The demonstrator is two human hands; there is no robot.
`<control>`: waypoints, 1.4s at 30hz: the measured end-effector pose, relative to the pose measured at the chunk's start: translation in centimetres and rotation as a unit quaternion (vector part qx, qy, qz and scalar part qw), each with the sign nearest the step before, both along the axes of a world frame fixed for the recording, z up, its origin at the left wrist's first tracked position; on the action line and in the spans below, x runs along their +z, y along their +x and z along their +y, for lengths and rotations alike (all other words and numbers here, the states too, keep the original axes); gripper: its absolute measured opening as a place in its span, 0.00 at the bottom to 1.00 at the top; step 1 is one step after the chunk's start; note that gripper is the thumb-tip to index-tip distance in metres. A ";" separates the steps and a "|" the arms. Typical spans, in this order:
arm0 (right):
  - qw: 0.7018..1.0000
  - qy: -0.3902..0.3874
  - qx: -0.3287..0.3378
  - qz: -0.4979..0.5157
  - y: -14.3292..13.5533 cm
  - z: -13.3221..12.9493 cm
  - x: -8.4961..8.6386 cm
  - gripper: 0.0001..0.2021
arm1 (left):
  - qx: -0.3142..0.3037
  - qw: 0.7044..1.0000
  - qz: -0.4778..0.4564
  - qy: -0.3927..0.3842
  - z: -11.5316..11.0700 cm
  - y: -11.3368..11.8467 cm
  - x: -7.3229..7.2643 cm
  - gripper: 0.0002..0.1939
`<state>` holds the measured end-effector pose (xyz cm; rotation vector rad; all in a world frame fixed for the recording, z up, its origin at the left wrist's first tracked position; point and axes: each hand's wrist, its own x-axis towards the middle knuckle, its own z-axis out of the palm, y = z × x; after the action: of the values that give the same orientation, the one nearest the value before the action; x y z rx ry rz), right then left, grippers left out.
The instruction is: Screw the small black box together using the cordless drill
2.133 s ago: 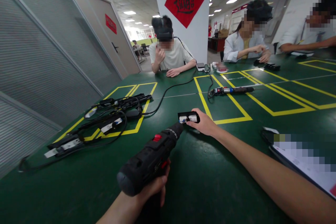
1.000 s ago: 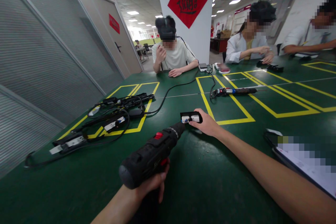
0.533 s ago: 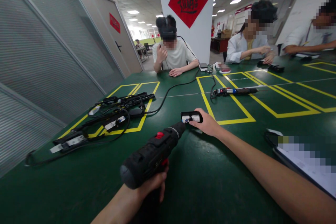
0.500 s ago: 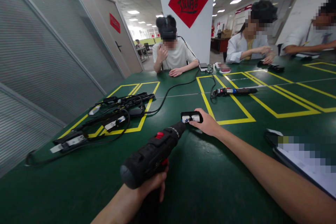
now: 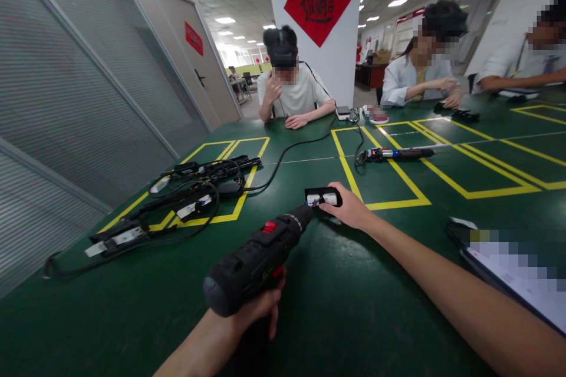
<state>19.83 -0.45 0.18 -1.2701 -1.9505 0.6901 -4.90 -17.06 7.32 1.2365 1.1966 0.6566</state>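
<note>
A black cordless drill (image 5: 252,265) with red switches points away and to the right, low in the middle of the view. My left hand (image 5: 265,306) is wrapped round its handle, mostly below the drill body. The drill's front end meets or nearly meets the left end of a small black piece (image 5: 309,193) with a white label and something blue on it. My right hand (image 5: 347,207) grips the right end of this black piece, thumb in front and fingers behind, above the green table (image 5: 380,283).
Black devices and cables (image 5: 198,188) lie at the left. A dark tool with a blue band (image 5: 398,154) lies beyond my right hand. A phone-like slab (image 5: 517,283) is at the right. People (image 5: 296,91) sit across the table.
</note>
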 end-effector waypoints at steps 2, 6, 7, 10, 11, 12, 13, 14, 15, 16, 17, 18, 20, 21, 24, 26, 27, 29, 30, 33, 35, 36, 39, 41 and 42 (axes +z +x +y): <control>1.000 0.005 0.000 0.000 0.0 0.0 0.0 0.23 | 0.002 1.000 -0.009 -0.002 0.0 -0.1 -0.2 0.17; 1.000 0.004 0.003 0.004 0.0 0.0 0.0 0.23 | 0.011 1.000 -0.009 -0.004 0.0 -0.1 -0.5 0.18; 1.000 0.003 0.004 0.005 0.0 0.0 0.0 0.23 | 0.012 1.000 -0.007 -0.006 0.0 -0.1 -0.5 0.18; 1.000 0.000 0.003 0.004 0.0 0.1 0.0 0.23 | 0.008 1.000 -0.002 -0.007 0.0 0.0 -0.2 0.18; 1.000 0.000 0.002 0.004 0.0 0.1 0.1 0.23 | 0.006 1.000 -0.003 -0.007 0.0 0.0 0.0 0.18; 1.000 -0.001 0.002 0.003 0.0 0.1 0.1 0.23 | 0.004 1.000 -0.004 -0.006 0.0 0.0 0.1 0.17; 1.000 -0.001 0.003 0.003 0.0 0.0 0.2 0.23 | 0.002 1.000 -0.006 -0.005 0.0 0.0 0.2 0.17; 1.000 -0.002 0.003 0.003 0.0 0.0 0.2 0.23 | 0.000 1.000 -0.010 -0.004 0.0 0.1 0.3 0.16; 1.000 -0.004 0.004 0.003 0.0 0.0 0.2 0.22 | 0.000 1.000 -0.013 -0.003 -0.1 0.1 0.4 0.15; 1.000 -0.004 0.004 0.003 0.0 0.0 0.2 0.22 | -0.001 1.000 -0.016 -0.003 -0.1 0.1 0.4 0.15; 1.000 -0.005 0.005 0.003 0.0 0.0 0.2 0.22 | -0.002 1.000 -0.020 -0.005 -0.1 0.1 0.5 0.14; 1.000 -0.004 0.005 0.004 0.0 0.0 0.2 0.22 | -0.002 1.000 -0.023 -0.008 -0.1 0.1 0.4 0.14; 1.000 -0.002 0.004 0.005 0.0 0.0 0.1 0.22 | -0.002 1.000 -0.024 -0.013 -0.1 0.1 0.3 0.14; 1.000 0.000 0.005 0.005 0.0 0.0 0.1 0.22 | -0.002 1.000 -0.023 -0.018 -0.1 0.0 0.3 0.15; 1.000 0.002 0.008 0.006 0.0 0.1 0.0 0.22 | 0.002 0.999 -0.022 -0.026 -0.1 -0.1 0.1 0.16; 1.000 -0.001 0.009 0.006 0.1 0.1 0.0 0.22 | 0.002 0.999 -0.026 -0.021 -0.1 -0.2 0.0 0.16; 1.000 -0.002 0.008 0.005 0.1 0.1 0.0 0.22 | 0.002 1.000 -0.027 -0.014 -0.2 -0.2 0.0 0.16; 1.000 0.001 0.007 0.006 0.1 0.0 0.0 0.21 | -0.001 1.000 -0.027 -0.005 -0.2 -0.2 0.0 0.15; 1.000 0.005 0.005 0.007 0.1 0.0 0.0 0.21 | -0.001 1.000 -0.026 -0.003 -0.2 -0.2 0.1 0.14; 1.000 0.008 0.005 0.005 0.1 0.0 0.1 0.20 | -0.002 1.000 -0.019 -0.002 0.0 -0.2 0.2 0.15; 1.000 0.004 0.006 0.005 0.1 0.0 0.2 0.20 | 0.001 1.000 -0.015 -0.003 0.1 -0.2 0.1 0.15; 1.000 0.003 0.006 0.005 0.1 0.0 0.2 0.19 | 0.002 1.000 -0.014 -0.003 0.1 -0.2 0.0 0.16; 1.000 0.003 0.006 0.010 0.1 0.1 0.1 0.19 | 0.002 1.000 -0.016 -0.001 0.1 -0.2 -0.4 0.17; 1.000 0.004 0.009 0.012 0.1 0.1 0.0 0.18 | -0.001 1.000 -0.019 0.001 0.1 -0.2 -0.3 0.17; 1.000 0.003 0.010 0.013 0.2 0.2 0.0 0.18 | -0.004 1.000 -0.020 0.002 0.1 -0.2 -0.2 0.17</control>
<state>19.98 -0.29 0.19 -1.2336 -1.9451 0.7074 -5.07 -16.97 7.14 1.2262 1.1573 0.6740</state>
